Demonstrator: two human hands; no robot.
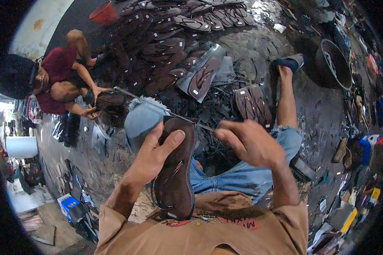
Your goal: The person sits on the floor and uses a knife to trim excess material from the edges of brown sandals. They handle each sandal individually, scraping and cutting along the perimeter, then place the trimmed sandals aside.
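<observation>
My left hand (155,155) is closed round a dark brown flip-flop (178,170), its thumb flat along the footbed. The flip-flop stands lengthwise in front of my shirt, strap side toward me, its heel low against my chest. At its upper end, my right hand (253,142) is closed on a thin grey metal blade (205,127) that runs along the sole's edge. The blade's handle is hidden in my fingers. My jeans-covered knee (147,121) is just behind the flip-flop. Dark cut strips (217,146) lie heaped between my legs.
Beyond my knees, a pair of brown flip-flops (253,106) and another on a clear sheet (204,78) lie on the floor, with rows of flip-flops (161,46) behind. At left, a co-worker (59,80) handles a dark sandal. A dark tub (334,63) stands at right.
</observation>
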